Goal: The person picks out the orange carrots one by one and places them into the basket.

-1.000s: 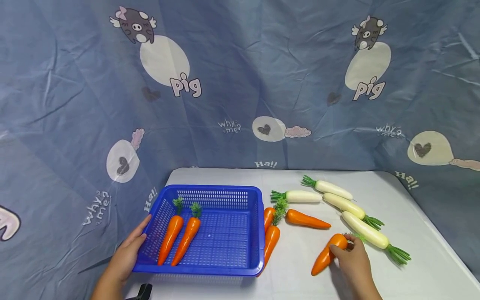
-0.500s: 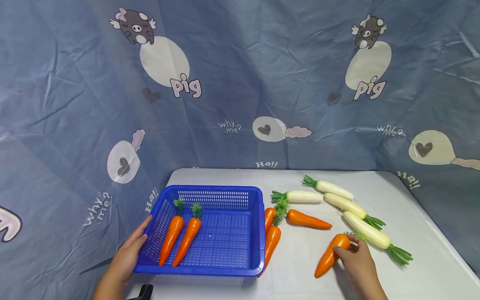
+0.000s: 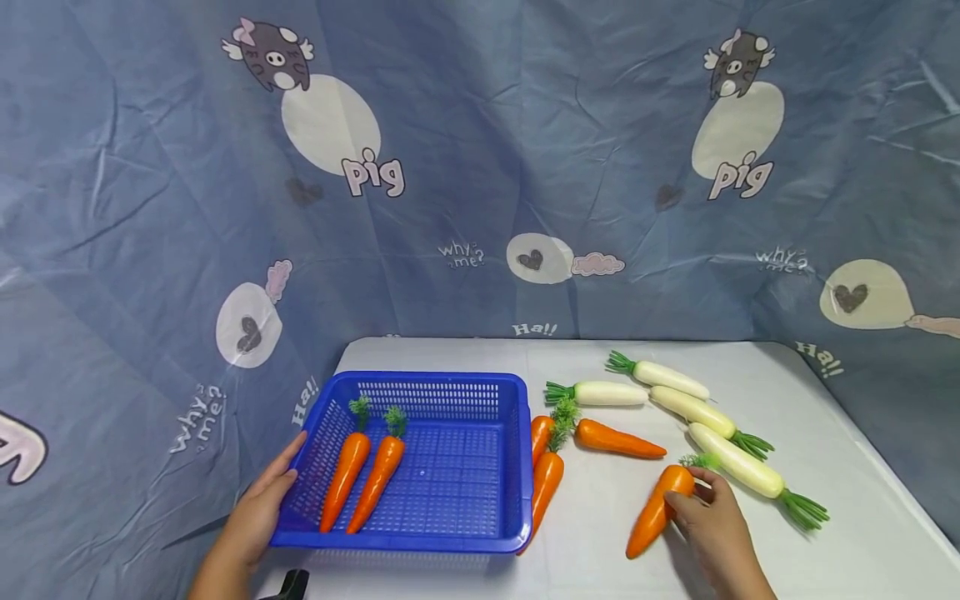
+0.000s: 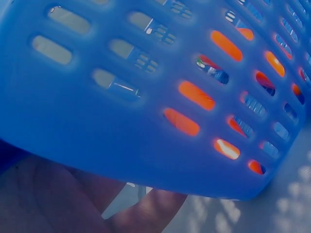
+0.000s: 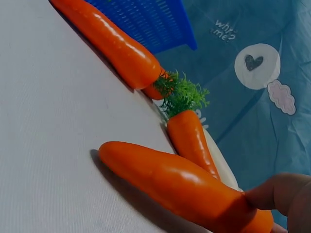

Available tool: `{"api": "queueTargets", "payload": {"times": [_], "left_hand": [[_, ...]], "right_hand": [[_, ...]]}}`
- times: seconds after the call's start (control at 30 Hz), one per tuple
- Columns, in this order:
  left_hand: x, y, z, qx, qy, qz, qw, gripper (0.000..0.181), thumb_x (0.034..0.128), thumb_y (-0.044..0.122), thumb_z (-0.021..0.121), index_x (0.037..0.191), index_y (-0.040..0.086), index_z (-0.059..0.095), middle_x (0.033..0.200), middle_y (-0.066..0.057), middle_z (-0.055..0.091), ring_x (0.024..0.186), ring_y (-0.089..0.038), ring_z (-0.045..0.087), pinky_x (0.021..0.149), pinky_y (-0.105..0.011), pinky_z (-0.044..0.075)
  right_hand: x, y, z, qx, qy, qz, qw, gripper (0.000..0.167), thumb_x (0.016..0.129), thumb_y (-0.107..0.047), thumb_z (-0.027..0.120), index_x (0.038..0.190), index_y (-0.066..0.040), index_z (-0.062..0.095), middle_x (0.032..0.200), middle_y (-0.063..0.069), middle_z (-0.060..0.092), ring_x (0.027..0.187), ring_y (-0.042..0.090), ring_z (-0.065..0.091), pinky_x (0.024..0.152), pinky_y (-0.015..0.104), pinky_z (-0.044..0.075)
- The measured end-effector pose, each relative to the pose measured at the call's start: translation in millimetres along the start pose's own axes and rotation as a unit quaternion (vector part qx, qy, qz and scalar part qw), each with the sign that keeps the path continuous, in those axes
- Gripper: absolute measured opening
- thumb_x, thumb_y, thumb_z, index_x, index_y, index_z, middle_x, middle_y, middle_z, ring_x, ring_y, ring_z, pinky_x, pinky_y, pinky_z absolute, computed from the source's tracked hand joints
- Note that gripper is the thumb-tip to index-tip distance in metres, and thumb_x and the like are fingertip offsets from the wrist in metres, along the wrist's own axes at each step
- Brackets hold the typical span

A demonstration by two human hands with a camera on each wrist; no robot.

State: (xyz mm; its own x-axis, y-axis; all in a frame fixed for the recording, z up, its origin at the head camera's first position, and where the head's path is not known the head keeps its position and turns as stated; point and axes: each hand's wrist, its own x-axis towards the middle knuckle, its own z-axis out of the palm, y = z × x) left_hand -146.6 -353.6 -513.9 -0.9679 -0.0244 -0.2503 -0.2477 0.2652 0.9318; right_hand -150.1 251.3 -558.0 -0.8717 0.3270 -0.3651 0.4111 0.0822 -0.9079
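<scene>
Currently, the right hand (image 3: 716,521) pinches a carrot (image 3: 651,523) by its thick end over the tabletop (image 3: 588,533), right of the blue basket (image 3: 420,542). The left hand (image 3: 253,512), thumb and fingers spread, touches the basket's left side.

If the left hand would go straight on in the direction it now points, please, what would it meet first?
The left hand would meet the basket first. It seems to touch the basket's left side, with no clear gap; whether it would press on it or slip underneath, I cannot tell.
</scene>
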Motion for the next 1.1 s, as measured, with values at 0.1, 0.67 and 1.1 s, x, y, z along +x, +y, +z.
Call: {"api": "queueTargets", "payload": {"times": [0.1,0.67,1.1], "left_hand": [[0.4,0.1,0.0,0.001,0.001,0.0,1.0,0.056,0.1146,0.019,0.026,0.17,0.024,0.015,0.176,-0.014,-0.001,0.159,-0.045,0.002,0.121,-0.07,0.011],[-0.9,2.1,1.3,-0.009,0.001,-0.005,1.0,0.056,0.1147,0.02,0.026,0.17,0.025,0.014,0.176,-0.016,-0.001,0.158,-0.045,0.003,0.122,-0.069,0.01],[0.8,3.5,1.2,-0.011,-0.006,-0.019,0.9997,0.058,0.1144,0.018,0.023,0.17,0.028,0.01,0.176,-0.014,-0.004,0.159,-0.045,0.002,0.123,-0.068,0.012]], "right_hand": [[-1.1,-2,2,-0.005,-0.006,-0.003,1.0,0.076,0.097,-0.007,0.069,0.157,0.005,0.026,0.156,0.04,0.025,0.133,0.048,0.048,0.079,0.024,0.059],[-14.4,-13,14,0.035,-0.051,-0.01,0.998,0.074,0.095,-0.005,0.072,0.154,0.006,0.03,0.148,0.033,0.031,0.104,0.018,0.063,0.081,0.024,0.058],[-28.9,-27,28,0.08,-0.079,-0.027,0.9933,0.067,0.095,-0.002,0.071,0.151,0.001,0.034,0.134,0.02,0.04,0.1,0.015,0.065,0.085,0.026,0.058]]}}
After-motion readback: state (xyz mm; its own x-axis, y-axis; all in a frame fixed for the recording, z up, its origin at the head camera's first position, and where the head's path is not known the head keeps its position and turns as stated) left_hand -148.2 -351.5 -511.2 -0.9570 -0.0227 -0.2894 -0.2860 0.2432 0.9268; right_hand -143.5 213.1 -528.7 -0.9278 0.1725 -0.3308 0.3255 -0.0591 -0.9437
